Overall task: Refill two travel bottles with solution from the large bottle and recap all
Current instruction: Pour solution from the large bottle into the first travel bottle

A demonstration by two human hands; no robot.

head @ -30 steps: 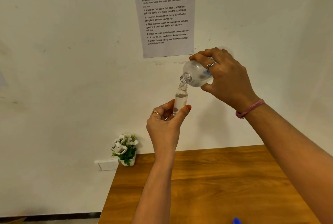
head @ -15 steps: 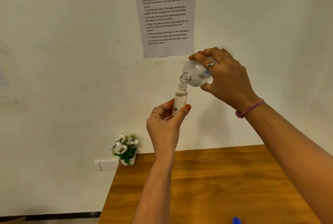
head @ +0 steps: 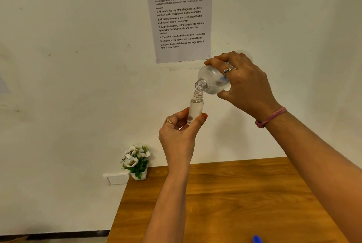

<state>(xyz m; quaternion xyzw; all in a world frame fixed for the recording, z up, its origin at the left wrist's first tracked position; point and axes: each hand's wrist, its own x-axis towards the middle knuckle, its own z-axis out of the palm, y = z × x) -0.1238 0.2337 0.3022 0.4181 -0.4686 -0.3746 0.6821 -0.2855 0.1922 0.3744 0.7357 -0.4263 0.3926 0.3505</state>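
Over on the left, a small white pot of white flowers with green leaves (head: 136, 161) sits at the far corner of the brown wooden worktop (head: 235, 199), against the white wall. Moving in, the left hand (head: 179, 133) is raised above the worktop, thumb and fingers pinching the base of a small clear plastic travel bottle (head: 195, 107), held upright, uncapped, clear liquid high in its body. Right above it, the large clear plastic solution bottle (head: 212, 82) is tipped on its side, its open threaded neck right at the travel bottle's mouth. The right hand (head: 246, 84), ring on one finger and a pink band at the wrist, wraps around that large bottle's body. A printed white instruction sheet (head: 179, 13) hangs on the wall behind. At the bottom edge, a small blue object (head: 257, 239) just peeks in on the worktop.
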